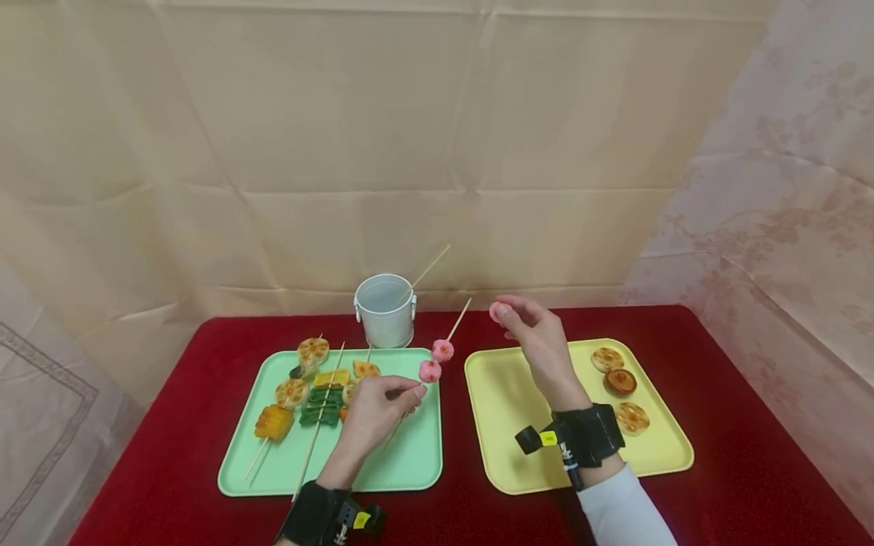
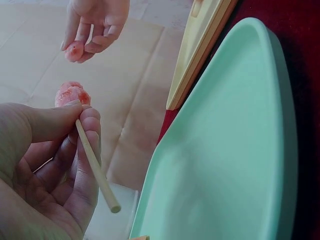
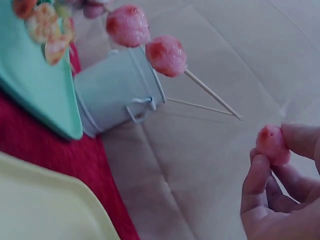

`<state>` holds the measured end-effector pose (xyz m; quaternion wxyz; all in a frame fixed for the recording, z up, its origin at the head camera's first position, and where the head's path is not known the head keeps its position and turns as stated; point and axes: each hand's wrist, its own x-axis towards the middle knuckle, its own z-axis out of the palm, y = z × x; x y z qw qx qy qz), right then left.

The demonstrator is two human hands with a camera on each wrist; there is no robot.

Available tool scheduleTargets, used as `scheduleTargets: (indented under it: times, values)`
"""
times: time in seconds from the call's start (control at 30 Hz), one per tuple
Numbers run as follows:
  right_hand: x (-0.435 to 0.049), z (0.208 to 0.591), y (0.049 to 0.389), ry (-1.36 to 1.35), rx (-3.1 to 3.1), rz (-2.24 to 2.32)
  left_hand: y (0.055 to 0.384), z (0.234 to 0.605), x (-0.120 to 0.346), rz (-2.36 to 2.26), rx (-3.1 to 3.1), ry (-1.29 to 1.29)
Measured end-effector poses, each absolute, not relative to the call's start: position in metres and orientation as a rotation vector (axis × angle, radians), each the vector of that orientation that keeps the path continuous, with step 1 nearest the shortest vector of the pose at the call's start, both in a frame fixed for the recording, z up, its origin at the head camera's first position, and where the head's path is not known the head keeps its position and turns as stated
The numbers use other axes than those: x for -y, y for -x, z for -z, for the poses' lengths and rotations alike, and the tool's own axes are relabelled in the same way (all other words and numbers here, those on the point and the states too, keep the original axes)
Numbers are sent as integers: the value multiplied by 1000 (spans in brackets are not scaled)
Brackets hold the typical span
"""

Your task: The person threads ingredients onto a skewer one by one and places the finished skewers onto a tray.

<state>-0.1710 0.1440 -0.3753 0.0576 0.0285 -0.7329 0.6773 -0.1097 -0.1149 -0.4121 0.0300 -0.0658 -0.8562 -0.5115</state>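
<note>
My left hand pinches a thin wooden skewer between thumb and fingers, below two pink balls threaded on it. The skewer leans up and to the right over the green tray, its bare tip pointing away from the balls. My right hand holds a third pink ball between thumb and fingertips, apart from the skewer tip and to its right. A small dark hole shows in that ball in the right wrist view.
Loaded skewers with yellow, green and browned pieces lie on the green tray's left half. Behind it stands a white bucket with one bare skewer. The yellow tray at right bears several round browned pieces.
</note>
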Motion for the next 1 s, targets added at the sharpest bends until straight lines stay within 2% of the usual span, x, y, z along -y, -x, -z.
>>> scheduleTargets:
  times: [0.47, 1.0]
  values:
    - [-140, 385, 177, 7, 1919, -2431, 109, 408, 118, 1571, 2683, 240]
    - [-141, 385, 179, 38, 1958, -2392, 110, 408, 123, 1466, 2745, 332]
